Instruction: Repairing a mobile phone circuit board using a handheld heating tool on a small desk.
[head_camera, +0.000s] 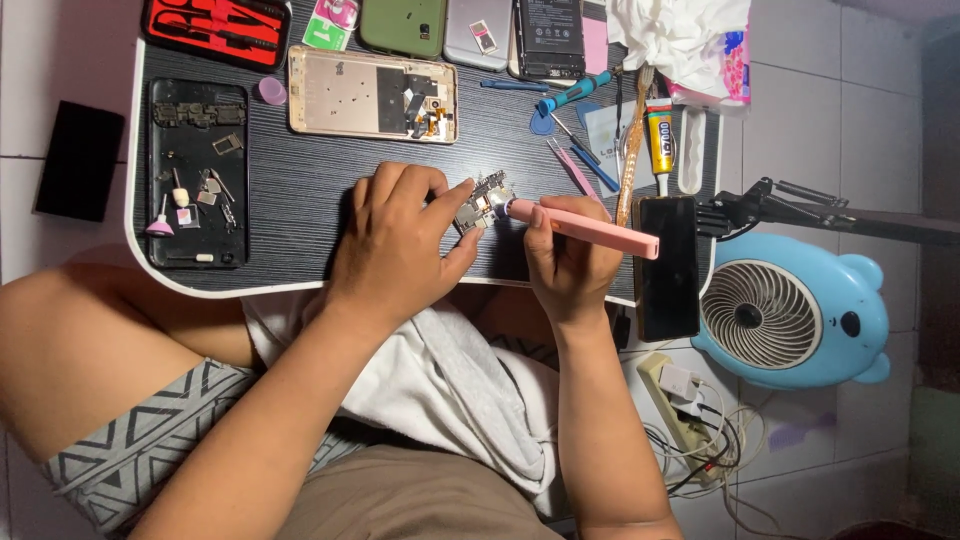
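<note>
Holding: the left hand (395, 240) pins a small circuit board (484, 201) against the dark worktop (300, 190), with the thumb below it and the fingers (440, 190) curled round its near edge, closed on it so that it seems kept from sliding.
Tool: the right hand (565, 260) grips a pink pen-shaped tool (585, 227), fingers wrapped shut round its barrel, the tip touching the board's right edge.
Board's place: near the front middle of the worktop, between the two hands, just below a gold phone frame (372, 94).
Left arm pose: the forearm comes up from lower left, wrist bent so the palm faces down over the board.
Right arm pose: the forearm rises almost straight from below, the hand turned so the tool lies nearly level and points left.
Left side: an open black phone shell (197, 172) serves as a tray for small loose parts.
Right side: tweezers (572, 165), a blue screwdriver (573, 93) and a glue tube (659, 137) lie within reach of the tool hand, likely so they can be picked up quickly.
Off the worktop: a blue bear-shaped fan (790, 312) stands to the right, and a black phone (667, 265) lies at the worktop's right edge.
</note>
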